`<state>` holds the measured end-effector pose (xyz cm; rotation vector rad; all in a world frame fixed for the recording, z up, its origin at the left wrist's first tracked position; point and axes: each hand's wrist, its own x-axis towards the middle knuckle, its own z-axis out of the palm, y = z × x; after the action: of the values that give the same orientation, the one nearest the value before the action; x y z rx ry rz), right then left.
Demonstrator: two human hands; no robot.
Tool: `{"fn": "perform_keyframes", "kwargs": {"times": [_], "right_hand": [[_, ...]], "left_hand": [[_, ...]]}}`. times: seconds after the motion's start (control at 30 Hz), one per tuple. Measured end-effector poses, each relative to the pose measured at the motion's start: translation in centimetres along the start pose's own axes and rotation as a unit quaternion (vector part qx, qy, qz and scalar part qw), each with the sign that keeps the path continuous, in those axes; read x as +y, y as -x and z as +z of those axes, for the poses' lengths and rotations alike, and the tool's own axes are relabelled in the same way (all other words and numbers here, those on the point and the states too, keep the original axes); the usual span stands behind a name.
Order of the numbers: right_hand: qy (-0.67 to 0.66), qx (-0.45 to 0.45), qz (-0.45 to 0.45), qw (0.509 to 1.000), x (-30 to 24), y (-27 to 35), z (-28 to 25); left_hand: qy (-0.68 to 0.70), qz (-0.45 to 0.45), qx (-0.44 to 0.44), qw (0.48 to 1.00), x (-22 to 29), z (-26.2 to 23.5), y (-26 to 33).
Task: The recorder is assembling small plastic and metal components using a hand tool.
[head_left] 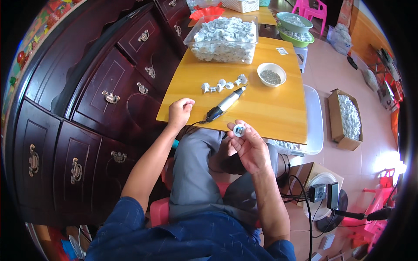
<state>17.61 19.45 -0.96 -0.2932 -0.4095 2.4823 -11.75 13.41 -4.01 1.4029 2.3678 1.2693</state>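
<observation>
My right hand [252, 150] is palm up at the table's near edge. Between thumb and fingers it pinches a small round white plastic part [239, 130] with metal bits in its face. My left hand [180, 113] is curled closed over the table's left edge; whether anything is inside its fingers is hidden. Between the hands, an electric screwdriver [224, 105] with a silver body and black end lies slantwise, its cord running off the near edge. Just beyond it, several white plastic parts [222, 83] lie in a loose row. A white bowl [279, 82] of small metal screws stands to the right.
A clear bin [252, 42] heaped with white parts stands at the table's [285, 114] far end. Dark drawers [104, 78] line the left. On the right are a clear tub [315, 117], a cardboard box [334, 114] of white pieces, stacked basins [305, 22] and cables.
</observation>
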Motion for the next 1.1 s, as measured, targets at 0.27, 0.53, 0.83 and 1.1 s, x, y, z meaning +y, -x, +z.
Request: {"fn": "perform_keyframes", "kwargs": {"times": [0.27,0.53,0.83,1.1], "right_hand": [[0.074,0.043,-0.016,0.996,0.8,-0.1,-0.3],[0.156,0.056,-0.023,0.986,0.5,0.3,-0.1],[0.292,0.07,0.03,0.953,2.3,0.4,-0.3],[0.314,0.071,0.023,0.947,1.2,1.8,-3.4]], "left_hand": [[-0.106,0.168,0.057,0.978,-1.2,0.1,-1.3],[0.295,-0.167,-0.145,0.929,-2.0,-11.2,7.1],[0.009,-0.427,-0.413,0.804,-17.2,-5.9,22.1],[-0.2,-0.334,-0.36,0.848,-28.3,4.3,27.3]]}}
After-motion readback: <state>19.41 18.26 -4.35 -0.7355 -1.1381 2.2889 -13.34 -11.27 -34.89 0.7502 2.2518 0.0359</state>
